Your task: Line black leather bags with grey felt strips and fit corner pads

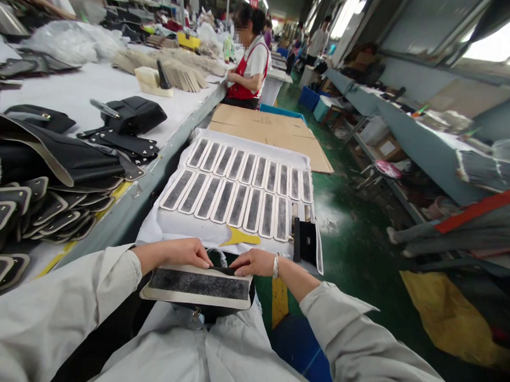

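A dark bag piece rests on my lap, its cream-bordered panel (201, 284) with a dark grey strip facing up. Fingers of my left hand (189, 252) are closed on the piece's far edge near its middle. My right hand (253, 263) pinches the same edge further right, around a black part partly hidden beneath the fingers. Just ahead, rows of cream panels with grey strips (237, 204) lie on a white cloth (172, 223). A yellow flat piece (243, 237) sits at the near side of the cloth, with a black bag part (307, 240) to its right.
On the left, a long white-topped table (85, 85) carries stacked black leather flaps (44, 208), a black bag (134, 115) and beige pieces. A cardboard sheet (262, 126) lies beyond the cloth. A co-worker in a red apron (248, 74) is further ahead. Green floor (344, 195) shows at right.
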